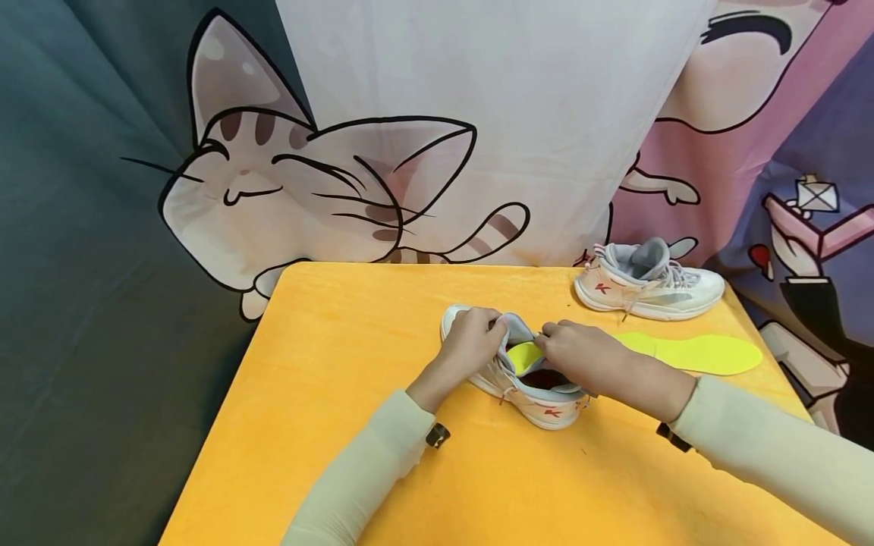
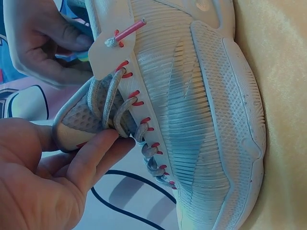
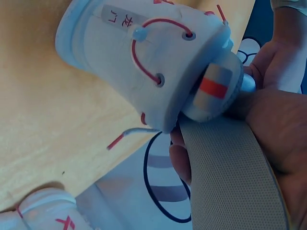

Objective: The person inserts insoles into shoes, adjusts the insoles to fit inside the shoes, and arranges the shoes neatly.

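A white lace-up sneaker with red marks stands on the table, its heel toward the near side. My left hand pinches the padded grey tongue between thumb and fingers, beside the laces. At the shoe's opening, my right hand grips a yellow insole, which is partly inside the shoe. In the right wrist view, the insole's grey mesh face runs from the heel collar along my palm. The insole's front end is hidden in the shoe.
Another yellow insole lies flat to the right, partly behind my right wrist. The second white sneaker stands at the table's back right corner. A printed cartoon curtain hangs behind the yellow table.
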The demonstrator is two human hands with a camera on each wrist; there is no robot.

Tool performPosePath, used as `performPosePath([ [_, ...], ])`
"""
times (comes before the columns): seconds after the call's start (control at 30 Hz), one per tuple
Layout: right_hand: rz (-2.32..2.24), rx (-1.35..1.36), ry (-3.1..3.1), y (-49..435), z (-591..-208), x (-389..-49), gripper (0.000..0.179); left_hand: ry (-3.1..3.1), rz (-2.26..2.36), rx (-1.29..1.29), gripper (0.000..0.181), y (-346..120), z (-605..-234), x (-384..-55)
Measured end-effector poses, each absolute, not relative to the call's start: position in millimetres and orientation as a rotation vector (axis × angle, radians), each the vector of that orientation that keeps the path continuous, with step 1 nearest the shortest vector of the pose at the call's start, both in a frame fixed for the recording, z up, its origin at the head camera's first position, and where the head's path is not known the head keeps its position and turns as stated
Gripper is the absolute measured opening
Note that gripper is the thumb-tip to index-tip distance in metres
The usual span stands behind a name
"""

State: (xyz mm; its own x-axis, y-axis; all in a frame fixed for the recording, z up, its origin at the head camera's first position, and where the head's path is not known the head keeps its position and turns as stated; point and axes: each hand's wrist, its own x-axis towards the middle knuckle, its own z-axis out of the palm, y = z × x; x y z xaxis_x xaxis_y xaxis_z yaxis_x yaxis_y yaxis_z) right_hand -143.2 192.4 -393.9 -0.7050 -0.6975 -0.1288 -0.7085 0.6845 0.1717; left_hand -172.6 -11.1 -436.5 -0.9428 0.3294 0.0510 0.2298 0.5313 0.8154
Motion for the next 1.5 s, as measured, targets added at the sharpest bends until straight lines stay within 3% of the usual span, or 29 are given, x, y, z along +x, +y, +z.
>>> performPosePath([
  [0.77, 0.137, -1.028, 3.041, 171, -418, -142, 0.040, 2.651, 1.385, 0.503, 0.045, -11, -439, -173],
  [0.97, 0.172, -1.020, 2.983, 176, -415, -143, 0.056, 2.655, 1.378, 0.505, 0.043, -11, -439, -174],
  [1.33, 0.093, -1.011, 2.941, 187, -399, -137, 0.061, 2.642, 1.370, 0.503, 0.034, -13, -440, -174],
  [1.5, 0.007, -0.969, 2.918, 205, -381, -130, 0.068, 2.635, 1.365, 0.512, 0.037, -13, -442, -174],
])
